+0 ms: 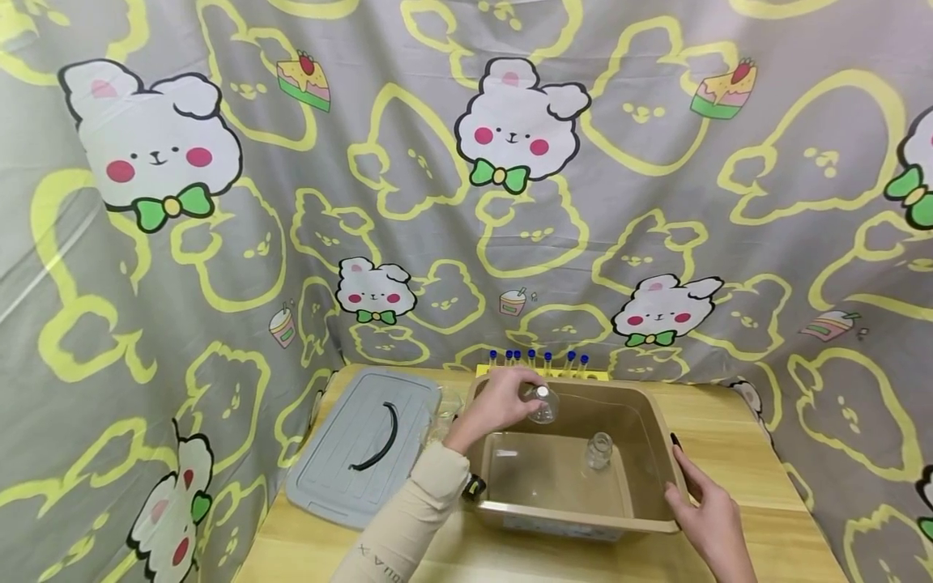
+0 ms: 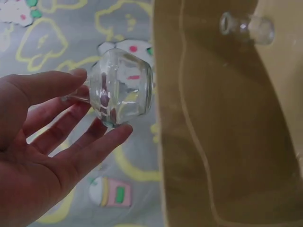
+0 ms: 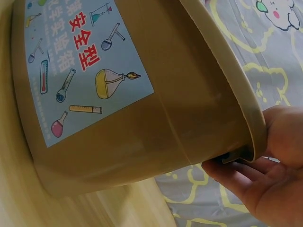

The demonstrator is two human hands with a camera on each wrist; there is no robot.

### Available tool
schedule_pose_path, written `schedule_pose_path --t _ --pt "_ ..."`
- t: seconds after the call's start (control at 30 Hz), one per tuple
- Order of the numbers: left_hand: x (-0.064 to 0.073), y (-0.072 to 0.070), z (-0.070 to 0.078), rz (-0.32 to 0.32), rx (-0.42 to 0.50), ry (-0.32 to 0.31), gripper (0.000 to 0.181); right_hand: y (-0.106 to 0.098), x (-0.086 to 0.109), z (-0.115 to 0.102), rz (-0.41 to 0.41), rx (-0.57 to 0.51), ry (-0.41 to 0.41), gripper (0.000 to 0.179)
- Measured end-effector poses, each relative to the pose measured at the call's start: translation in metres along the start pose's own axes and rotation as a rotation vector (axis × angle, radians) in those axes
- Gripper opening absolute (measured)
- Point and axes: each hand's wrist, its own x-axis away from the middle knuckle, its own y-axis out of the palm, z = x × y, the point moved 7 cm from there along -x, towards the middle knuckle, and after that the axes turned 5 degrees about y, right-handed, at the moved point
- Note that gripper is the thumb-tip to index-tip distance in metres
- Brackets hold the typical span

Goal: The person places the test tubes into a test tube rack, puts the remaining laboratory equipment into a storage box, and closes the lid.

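My left hand (image 1: pixel 506 398) holds a clear glass alcohol lamp (image 2: pixel 124 90) by its narrow neck, thumb on one side and fingers on the other. In the head view the lamp shows a white top and hangs over the back left part of a brown plastic bin (image 1: pixel 557 512). A small clear glass bottle (image 1: pixel 599 451) lies inside the bin, toward its right side. At the bin's right end my right hand (image 1: pixel 703 506) grips the rim (image 3: pixel 259 125), with fingers under it beside a black handle end (image 3: pixel 227 158).
Left of the bin lies a grey lid (image 1: pixel 364 441) with a black handle (image 1: pixel 392 437). Clear glassware (image 1: pixel 449 402) stands between lid and bin. Behind the bin, several blue-capped test tubes (image 1: pixel 547 358) stand in a yellow rack (image 1: pixel 599 375). A patterned curtain (image 1: pixel 437 235) surrounds the wooden table (image 1: pixel 717 425).
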Motion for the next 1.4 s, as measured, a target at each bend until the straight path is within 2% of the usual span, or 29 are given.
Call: schedule_pose_path --t 0.2,0.57,0.67,0.87,1.03,1.27,1.4 --pt "-0.017 0.032 -0.001 -0.086 0.027 0.019 0.017 0.0 -0.001 0.0 0.014 -0.007 -0.006 0.056" --pt "-0.038 0.073 -0.007 -0.212 -0.085 0.085 0.019 -0.003 0.001 0.0 0.045 0.0 -0.013 0.055" --pt "-0.04 0.083 -0.011 -0.247 -0.129 0.098 0.016 -0.003 0.001 0.001 0.033 0.004 -0.001 0.055" --pt "-0.041 0.1 -0.021 -0.304 -0.136 0.047 0.013 -0.001 -0.001 0.002 -0.005 0.022 0.03 0.057" --pt "-0.042 0.115 -0.024 -0.34 -0.158 0.07 0.011 -0.002 0.0 0.003 -0.013 0.018 0.042 0.057" --pt "-0.044 0.135 -0.026 -0.366 -0.156 0.105 0.009 -0.003 0.001 0.003 -0.001 -0.02 0.023 0.055" --pt "-0.043 0.144 -0.031 -0.375 -0.136 0.072 0.009 -0.002 0.001 0.002 0.016 -0.033 0.012 0.055"
